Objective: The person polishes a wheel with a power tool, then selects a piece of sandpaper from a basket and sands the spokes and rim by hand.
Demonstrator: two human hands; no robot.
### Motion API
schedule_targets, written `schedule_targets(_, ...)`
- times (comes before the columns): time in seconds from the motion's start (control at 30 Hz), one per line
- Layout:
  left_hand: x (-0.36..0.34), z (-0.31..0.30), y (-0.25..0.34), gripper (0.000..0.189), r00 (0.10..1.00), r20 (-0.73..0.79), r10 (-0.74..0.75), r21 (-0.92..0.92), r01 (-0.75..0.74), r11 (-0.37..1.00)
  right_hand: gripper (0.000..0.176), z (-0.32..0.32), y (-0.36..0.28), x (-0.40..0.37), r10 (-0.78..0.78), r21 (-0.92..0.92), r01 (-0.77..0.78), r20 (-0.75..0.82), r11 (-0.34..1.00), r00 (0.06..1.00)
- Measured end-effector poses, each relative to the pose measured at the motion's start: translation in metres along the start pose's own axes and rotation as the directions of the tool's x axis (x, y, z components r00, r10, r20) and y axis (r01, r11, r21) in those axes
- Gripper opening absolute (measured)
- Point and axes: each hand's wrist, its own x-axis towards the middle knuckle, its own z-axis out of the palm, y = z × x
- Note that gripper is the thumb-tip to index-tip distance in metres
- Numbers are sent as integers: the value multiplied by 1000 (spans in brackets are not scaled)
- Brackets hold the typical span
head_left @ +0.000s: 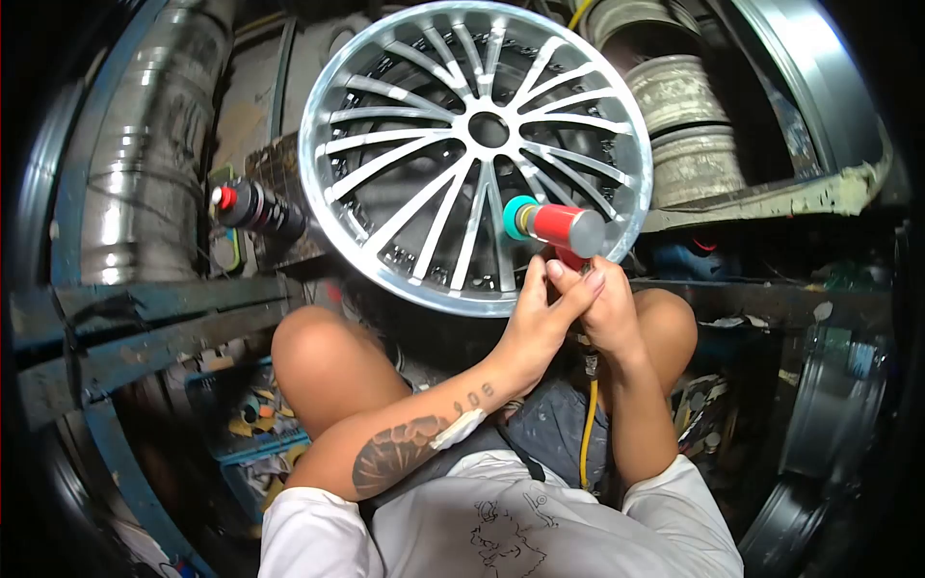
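Observation:
A multi-spoke alloy wheel (487, 91) with a bright metal face stands in front of me, leaning back. Both my hands are wrapped around the handle of a small red air polisher (564, 226) with a teal pad, which overlaps the wheel's lower right spokes in this view. My left hand (544, 313) is closed on the grip from the left, its thumb lying towards the other hand. From the right, my right hand (607, 308) closes around the same grip. A yellow air hose (588, 433) hangs from a metal fitting below my hands.
At left, a dark bottle with a red cap (255, 207) stands beside the wheel. Stacks of metal rims (145, 144) rise on the left, with more rims (684, 120) at right. A blue crate (226, 409) of scraps sits beside my left knee.

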Motion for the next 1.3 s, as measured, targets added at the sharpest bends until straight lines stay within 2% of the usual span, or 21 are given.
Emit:
schedule_targets(0.03, -1, -1, 1, 53, 999, -41, -20, -62, 17, 998, 27, 7, 0, 2, 16, -22, -15, 56, 1000, 998)
schedule_targets(0.07, 0, -2, 2, 54, 996, -74, -40, -125, 30, 992, 29, 12, 4, 3, 27, -189, -12, 77, 982, 997)
schedule_targets(0.1, -3, -4, -1, 56, 996, -74, -50, -166, 37, 985, 27, 18, 4, 3, 35, -204, -15, 95, 979, 995)
schedule_targets(0.17, -8, -2, -4, 53, 983, -171, -60, -158, 32, 987, 27, 22, -2, 5, 93, -306, -36, 173, 951, 980)
schedule_targets(0.2, -10, 3, 0, 50, 968, -243, -55, -195, 7, 981, 27, 25, -4, 5, 172, -279, -120, 171, 953, 970)
schedule_targets(0.3, -3, 6, 5, 55, 946, -320, -46, -283, -49, 958, 26, 31, -11, 13, 200, -314, -144, 153, 938, 968)
schedule_targets(0.33, 0, 7, 4, 55, 926, -369, -77, -158, 19, 987, 26, 31, -5, 16, 208, -279, -165, 132, 946, 969)
schedule_targets(0.43, 4, 7, 13, 56, 905, -409, -116, -138, 65, 988, 25, 26, -14, 22, 252, -371, -167, 195, 914, 948)
schedule_targets(0.53, 2, 12, 25, 57, 882, -446, -154, -99, 122, 988, 25, 31, -25, 26, 295, -355, -213, 195, 910, 935)
schedule_targets(0.6, -6, 11, 33, 55, 924, -368, -101, -272, -3, 962, 28, 33, -27, 26, 297, -368, -214, 186, 905, 936)
schedule_targets(0.67, -11, 16, 38, 55, 921, -383, -64, -317, -66, 946, 28, 35, -28, 26, 304, -402, -214, 173, 890, 937)
schedule_targets(0.77, -8, 23, 31, 56, 882, -468, -62, -236, -57, 970, 26, 33, -28, 23, 313, -473, -211, 149, 856, 938)
schedule_targets(0.83, 2, 12, 11, 57, 890, -449, -80, -252, -40, 967, 26, 27, -20, 22, 316, -510, -204, 143, 836, 938)
schedule_targets(0.93, 0, 14, 14, 55, 883, -462, -80, -289, -65, 955, 27, 31, -19, 22, 195, -441, -80, 220, 894, 956)
schedule_targets(1.0, -9, 15, 20, 61, 874, -486, -22, -249, -115, 962, 29, 32, -22, 21, 177, -481, -43, 238, 876, 955)
schedule_targets(1.1, -17, 12, 30, 60, 886, -464, -22, -287, -127, 949, 29, 33, -22, 22, 151, -513, 1, 253, 858, 956)
schedule_targets(1.23, -8, 16, 17, 54, 876, -474, -91, -374, -108, 921, 29, 34, -22, 23, 111, -551, 83, 310, 830, 944)
schedule_targets(1.3, -5, 13, 13, 52, 887, -456, -70, -382, -124, 916, 29, 36, -25, 23, 100, -564, 85, 289, 822, 952)
